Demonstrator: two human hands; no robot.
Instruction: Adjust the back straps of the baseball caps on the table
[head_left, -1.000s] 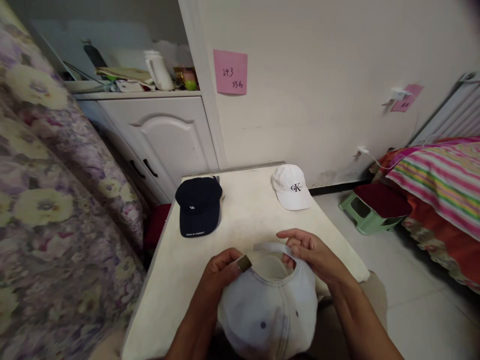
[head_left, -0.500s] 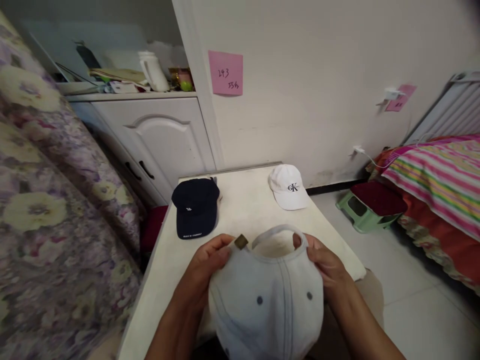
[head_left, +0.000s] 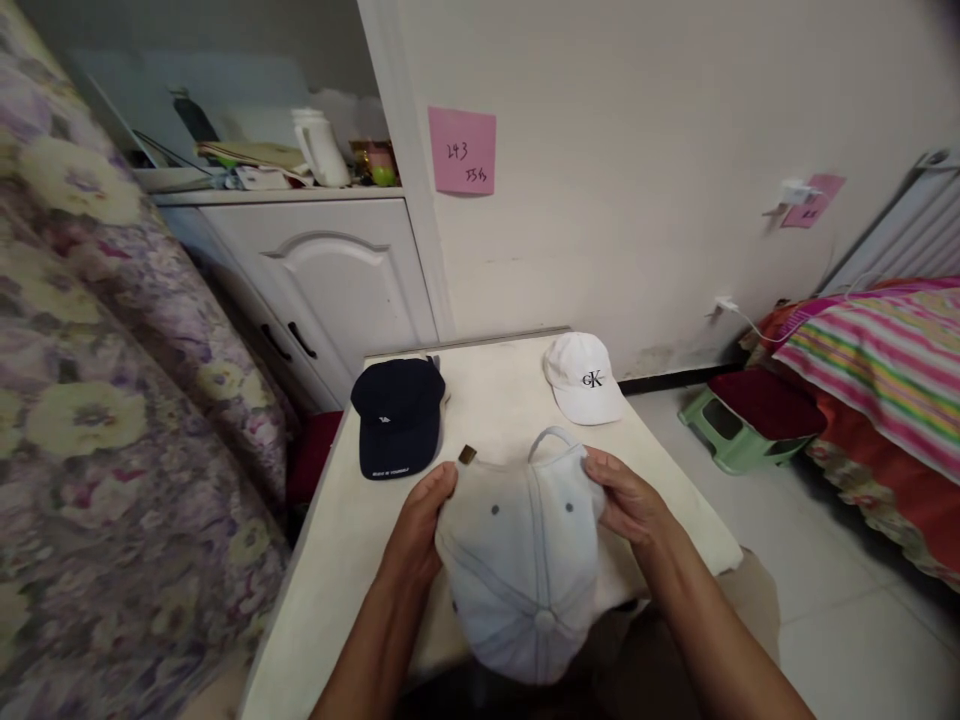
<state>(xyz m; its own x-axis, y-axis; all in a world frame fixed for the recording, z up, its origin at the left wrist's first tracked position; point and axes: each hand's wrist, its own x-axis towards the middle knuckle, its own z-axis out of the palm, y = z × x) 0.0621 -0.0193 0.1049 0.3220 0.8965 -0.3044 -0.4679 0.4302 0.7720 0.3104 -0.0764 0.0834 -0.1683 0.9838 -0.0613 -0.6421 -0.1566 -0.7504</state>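
Observation:
Between my hands is a pale blue cap [head_left: 525,560], its back opening turned away from me and its crown toward me. My left hand [head_left: 420,515] is closed on the cap's left edge, near a small brass-coloured clasp [head_left: 467,455]. My right hand [head_left: 626,497] pinches the right edge, beside the loose strap [head_left: 555,434]. The strap and clasp are apart. A navy cap [head_left: 399,415] lies at the table's back left, brim toward me. At the back right is a white cap [head_left: 583,378] with black letters. The pale cap's brim is hidden.
The caps are on a cream-topped table [head_left: 337,580] against the wall. A floral curtain [head_left: 112,450] hangs at left, by a white cabinet [head_left: 337,270]. On the right are a green stool [head_left: 720,430] with a red top and a bed with a striped cover [head_left: 885,340].
The pale cap has tilted so that its crown top and button show, and it sits slightly farther left. Its strap has come free of the clasp side. Both hands still hold it.

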